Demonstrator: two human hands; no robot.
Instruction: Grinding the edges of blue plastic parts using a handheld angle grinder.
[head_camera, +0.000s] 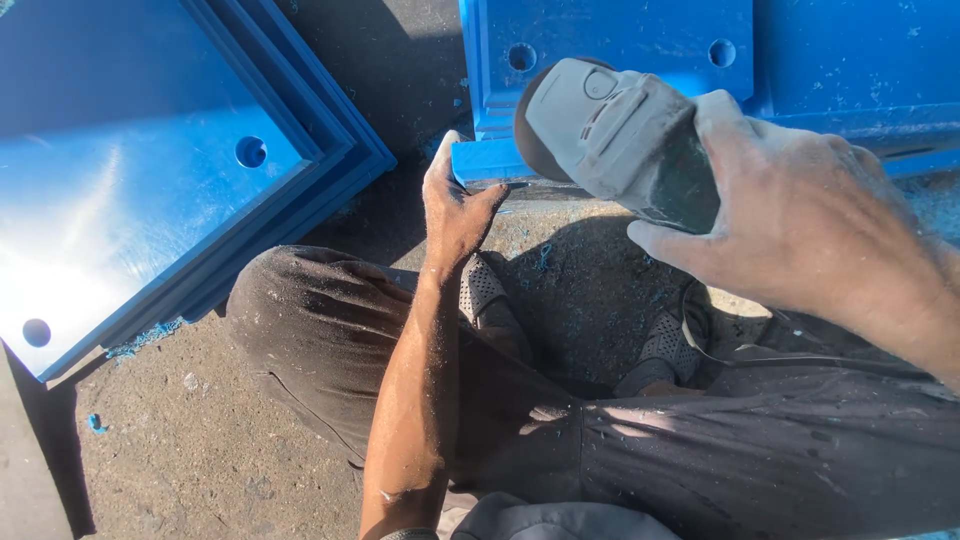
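Squatting person holds a grey angle grinder against a blue plastic block.

The right hand (800, 220) wraps its fingers closed around the body of the angle grinder (620, 140), whose disc end sits over the near corner of the blue block (610, 35) ahead. The left hand (455, 205) reaches forward, arm straight, fingers loosely extended and open, its fingertips touching the block's lower edge just beside the grinder. Two round holes show in that block's top face. A second blue panel (140, 180) lies to the left, well apart, with two holes visible. Blue shavings (145, 338) scatter over the dusty ground (200, 440). Two grey shoes show between the knees.
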